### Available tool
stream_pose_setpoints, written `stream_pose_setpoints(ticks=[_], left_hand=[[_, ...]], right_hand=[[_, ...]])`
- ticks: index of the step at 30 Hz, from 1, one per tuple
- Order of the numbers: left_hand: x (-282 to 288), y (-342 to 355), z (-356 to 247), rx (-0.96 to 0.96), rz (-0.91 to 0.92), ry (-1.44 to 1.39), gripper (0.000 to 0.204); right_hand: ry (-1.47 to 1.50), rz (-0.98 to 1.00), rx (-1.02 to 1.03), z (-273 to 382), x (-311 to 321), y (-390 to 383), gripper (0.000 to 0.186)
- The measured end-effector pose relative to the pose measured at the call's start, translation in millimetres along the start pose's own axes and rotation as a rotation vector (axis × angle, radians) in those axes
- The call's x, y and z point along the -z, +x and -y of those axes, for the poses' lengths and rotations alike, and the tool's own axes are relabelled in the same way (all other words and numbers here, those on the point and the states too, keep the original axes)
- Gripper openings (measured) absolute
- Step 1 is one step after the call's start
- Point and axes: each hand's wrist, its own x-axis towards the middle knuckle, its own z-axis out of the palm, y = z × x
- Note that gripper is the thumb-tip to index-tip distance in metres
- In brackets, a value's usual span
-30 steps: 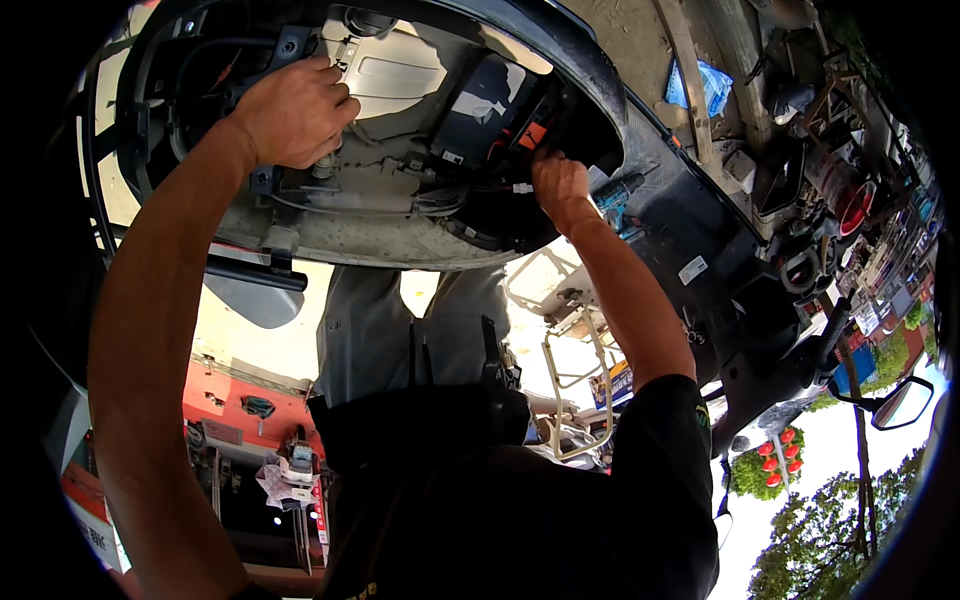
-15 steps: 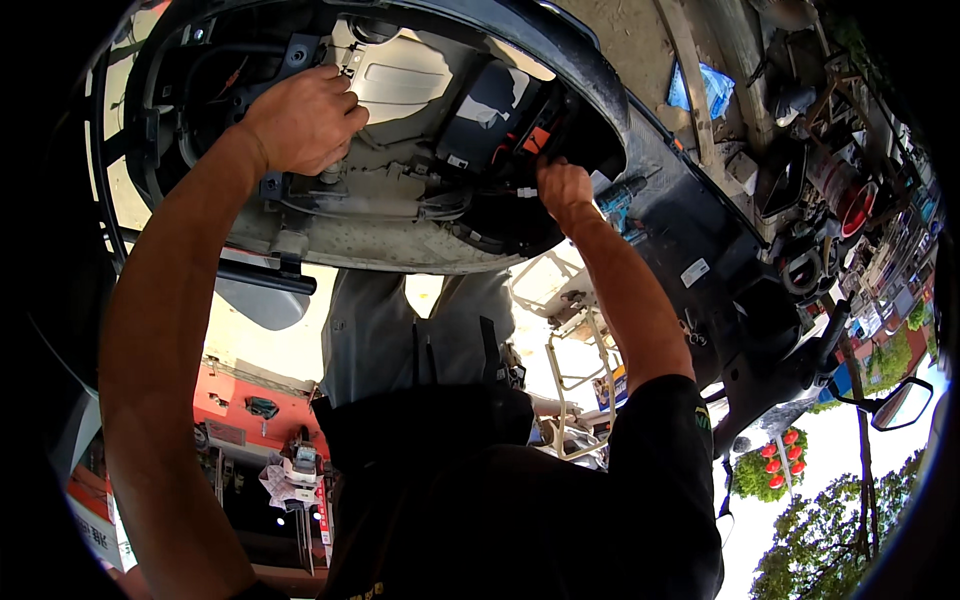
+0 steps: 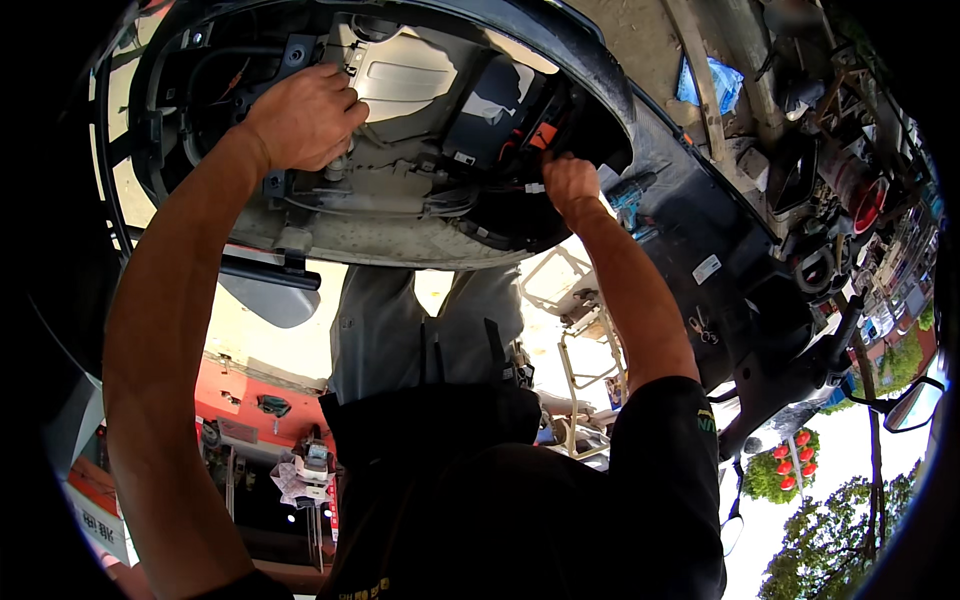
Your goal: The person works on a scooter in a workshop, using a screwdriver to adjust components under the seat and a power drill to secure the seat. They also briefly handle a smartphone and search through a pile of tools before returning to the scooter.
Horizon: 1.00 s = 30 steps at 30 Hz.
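Both my hands reach into the open body of a scooter (image 3: 400,248), whose inner frame and wiring lie bare. At the left, my left hand (image 3: 305,118) is closed beside a dark metal bracket (image 3: 295,55); its curled fingers hide whatever they grip. My right hand (image 3: 572,185) is closed in a pinch at the right end of the cavity, close to a white connector (image 3: 533,188) on the wires. Just above it are an orange part (image 3: 543,135) and a dark box (image 3: 490,110). Bundled cables (image 3: 450,203) run along the cavity's near side.
A teal-and-black power drill (image 3: 630,195) lies on the scooter's footboard, right of my right hand. Handlebar and mirror (image 3: 912,405) stand at the far right. A blue plastic bag (image 3: 712,85) and wooden beams (image 3: 700,60) are on the ground beyond. A metal frame (image 3: 585,375) stands behind me.
The whole view has shifted slightly, so the scooter's right side sits a little farther right. Both hands keep nearly the same closed poses at the same places.
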Motion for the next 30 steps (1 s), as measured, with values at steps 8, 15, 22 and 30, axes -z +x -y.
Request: stream_pose_setpoints(ticks=[8, 15, 22, 30], left_hand=[[-2.5, 0.3, 0.3, -0.002, -0.039, -0.061, 0.025], [-2.3, 0.9, 0.4, -0.012, -0.084, -0.064, 0.021], [2.1, 2.4, 0.9, -0.011, -0.101, -0.113, 0.020], [2.9, 0.9, 0.6, -0.007, -0.051, -0.122, 0.021]], right_hand=[[0.008, -0.016, 0.019, -0.5, 0.0, -2.0, 0.019], [0.025, -0.007, 0.023, -1.4, -5.8, 0.0, 0.020], [0.043, -0.005, -0.015, 1.8, -9.1, 0.3, 0.021], [0.036, -0.049, -0.006, 1.9, -9.7, -0.3, 0.021]])
